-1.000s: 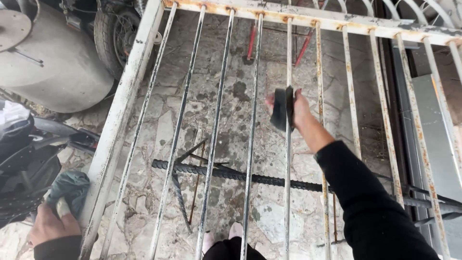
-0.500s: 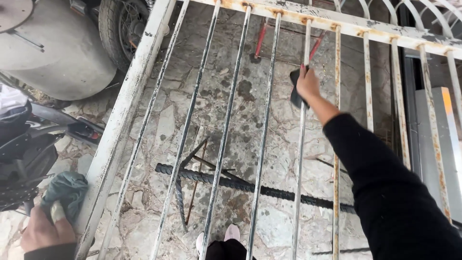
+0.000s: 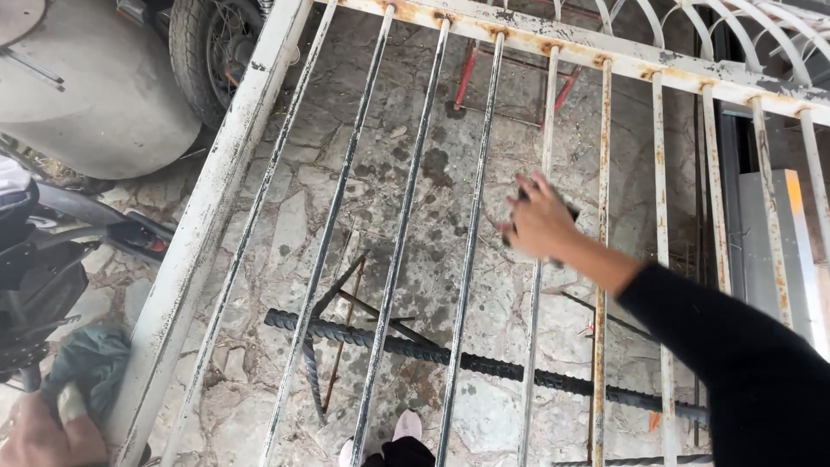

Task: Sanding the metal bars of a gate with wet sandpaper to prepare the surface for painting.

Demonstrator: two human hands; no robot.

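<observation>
The right hand (image 3: 538,220) reaches out over a white, rust-flecked metal gate (image 3: 199,259) lying flat above the stone floor (image 3: 389,173). It presses a small dark pad (image 3: 566,212), mostly hidden under the palm, against one thin bar (image 3: 540,285) right of the middle; its grip is closed around that pad. The pad looks light and pliable, best held flat under the fingers so it wraps the bar. The bars look stiff, rough and flaking, so they should bear firm rubbing. At the near left corner the left hand (image 3: 39,432) clutches a soft grey-green cloth (image 3: 91,367) beside the gate's thick side rail. A ribbed steel rod (image 3: 484,363) lies on the floor beneath the bars.
</observation>
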